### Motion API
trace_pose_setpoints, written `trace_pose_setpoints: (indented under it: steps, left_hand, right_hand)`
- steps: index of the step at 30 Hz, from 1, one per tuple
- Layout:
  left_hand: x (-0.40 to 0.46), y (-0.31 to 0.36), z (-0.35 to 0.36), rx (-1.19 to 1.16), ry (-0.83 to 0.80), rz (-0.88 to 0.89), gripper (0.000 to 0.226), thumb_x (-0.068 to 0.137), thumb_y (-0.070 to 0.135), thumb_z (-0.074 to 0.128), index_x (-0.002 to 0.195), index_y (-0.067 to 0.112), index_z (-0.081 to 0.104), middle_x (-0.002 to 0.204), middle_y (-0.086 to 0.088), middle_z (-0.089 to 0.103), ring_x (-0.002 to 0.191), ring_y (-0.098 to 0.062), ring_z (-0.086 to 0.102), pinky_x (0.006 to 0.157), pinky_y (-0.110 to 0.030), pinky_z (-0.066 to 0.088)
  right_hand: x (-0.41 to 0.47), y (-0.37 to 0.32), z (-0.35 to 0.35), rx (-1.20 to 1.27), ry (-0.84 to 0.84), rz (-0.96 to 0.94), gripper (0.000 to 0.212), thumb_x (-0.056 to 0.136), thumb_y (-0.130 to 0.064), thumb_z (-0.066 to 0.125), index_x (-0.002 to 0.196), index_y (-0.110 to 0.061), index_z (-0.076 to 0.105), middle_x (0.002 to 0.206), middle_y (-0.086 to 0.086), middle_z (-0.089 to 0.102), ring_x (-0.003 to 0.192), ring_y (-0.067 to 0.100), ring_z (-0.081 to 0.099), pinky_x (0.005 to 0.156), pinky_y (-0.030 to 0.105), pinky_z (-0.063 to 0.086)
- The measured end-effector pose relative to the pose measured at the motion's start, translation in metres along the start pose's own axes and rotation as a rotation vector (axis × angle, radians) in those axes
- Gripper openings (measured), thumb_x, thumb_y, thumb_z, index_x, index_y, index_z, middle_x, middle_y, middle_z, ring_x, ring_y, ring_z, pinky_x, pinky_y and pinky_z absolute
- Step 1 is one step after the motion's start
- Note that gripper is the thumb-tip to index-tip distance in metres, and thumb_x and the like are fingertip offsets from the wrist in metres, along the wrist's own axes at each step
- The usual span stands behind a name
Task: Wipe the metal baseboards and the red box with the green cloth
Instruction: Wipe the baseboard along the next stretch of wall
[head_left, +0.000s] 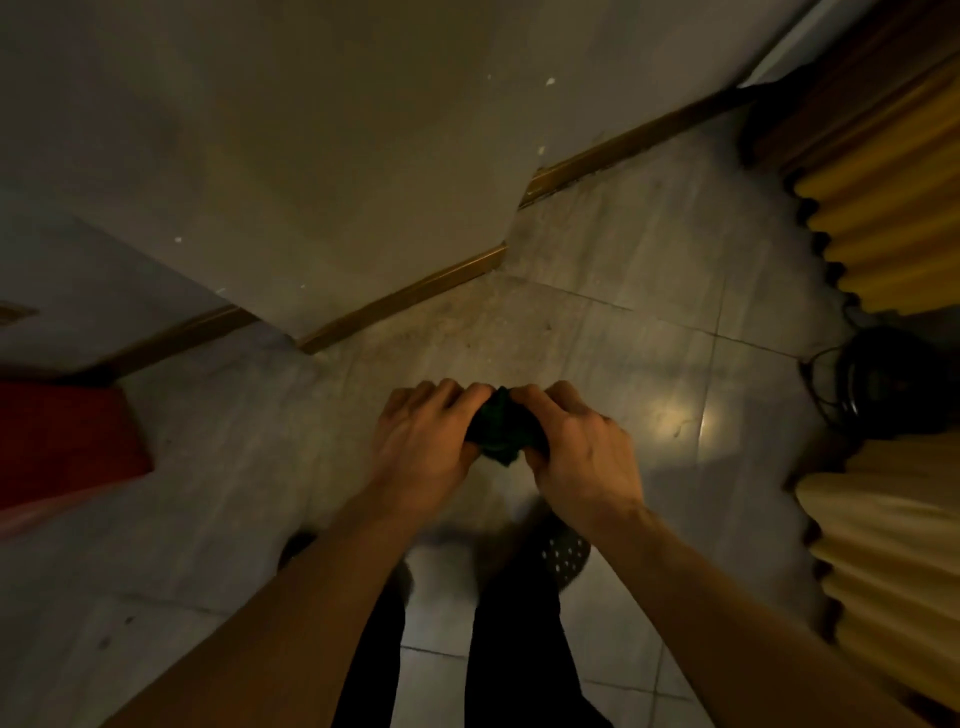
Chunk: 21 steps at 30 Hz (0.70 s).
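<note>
Now the left hand (421, 436) and right hand (576, 447) both grip the bunched green cloth (498, 431). Folding it into a flat pad would probably wipe the metal baseboards (405, 301) better.

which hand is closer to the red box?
Left. The left hand is on the box's side of the green cloth, with bare floor between it and the red box. The right hand is on the cloth's far side.

Both hands, left hand (423, 441) and right hand (576, 447), clutch a bunched green cloth (501, 428) above the tiled floor (623, 322). A red box (67, 441) lies left, near the baseboard (405, 301).
</note>
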<state>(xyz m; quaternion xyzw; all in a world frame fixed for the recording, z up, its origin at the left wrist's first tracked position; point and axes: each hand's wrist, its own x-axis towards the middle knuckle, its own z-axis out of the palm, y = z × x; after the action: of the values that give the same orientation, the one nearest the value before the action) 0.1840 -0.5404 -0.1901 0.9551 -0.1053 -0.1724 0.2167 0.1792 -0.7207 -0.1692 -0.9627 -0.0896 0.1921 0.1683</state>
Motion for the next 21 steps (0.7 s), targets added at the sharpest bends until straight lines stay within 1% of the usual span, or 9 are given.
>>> trace_pose_setpoints:
  steps: [3, 8, 11, 16, 21]
  left_hand:
    - [-0.006, 0.019, -0.001, -0.019, -0.008, -0.008, 0.055, 0.084, 0.029, 0.071, 0.134, 0.03, 0.049, 0.118, 0.001, 0.059, 0.107, -0.024, 0.056, 0.095, -0.041, 0.042]
    - [0.008, 0.07, 0.017, 0.005, -0.043, -0.033, 0.053, 0.086, 0.032, 0.069, 0.135, 0.031, 0.05, 0.12, 0.002, 0.056, 0.109, -0.024, 0.055, 0.095, -0.04, 0.039]
    - [0.022, 0.115, 0.016, 0.043, -0.039, -0.034, 0.052, 0.088, 0.036, 0.066, 0.137, 0.032, 0.048, 0.122, 0.003, 0.056, 0.11, -0.022, 0.054, 0.096, -0.037, 0.038]
    - [0.058, 0.19, -0.002, 0.05, -0.024, 0.017, 0.052, 0.088, 0.036, 0.066, 0.137, 0.031, 0.049, 0.125, 0.003, 0.056, 0.113, -0.022, 0.054, 0.098, -0.038, 0.038]
    - [0.094, 0.229, -0.021, 0.08, 0.002, 0.037, 0.055, 0.089, 0.037, 0.065, 0.139, 0.032, 0.045, 0.128, 0.004, 0.053, 0.114, -0.021, 0.052, 0.101, -0.038, 0.036]
  right_hand:
    - [-0.016, 0.011, -0.012, 0.024, 0.0, 0.005, 0.055, 0.084, -0.026, 0.068, 0.129, -0.037, 0.039, 0.112, -0.002, 0.054, 0.076, 0.025, 0.062, 0.062, 0.042, 0.056]
    - [-0.031, 0.058, -0.034, 0.011, -0.019, 0.008, 0.052, 0.085, -0.026, 0.065, 0.129, -0.037, 0.04, 0.111, -0.001, 0.055, 0.075, 0.027, 0.063, 0.061, 0.039, 0.053]
    - [-0.042, 0.09, -0.065, -0.003, -0.02, 0.012, 0.05, 0.086, -0.025, 0.062, 0.129, -0.037, 0.04, 0.11, -0.002, 0.055, 0.075, 0.027, 0.063, 0.059, 0.039, 0.053]
    - [-0.047, 0.144, -0.128, -0.051, -0.011, 0.024, 0.049, 0.087, -0.025, 0.061, 0.131, -0.035, 0.042, 0.112, -0.002, 0.055, 0.078, 0.028, 0.063, 0.055, 0.038, 0.05]
    - [-0.034, 0.175, -0.172, -0.054, 0.01, 0.041, 0.051, 0.086, -0.027, 0.063, 0.132, -0.036, 0.042, 0.112, -0.002, 0.056, 0.077, 0.028, 0.064, 0.054, 0.036, 0.047]
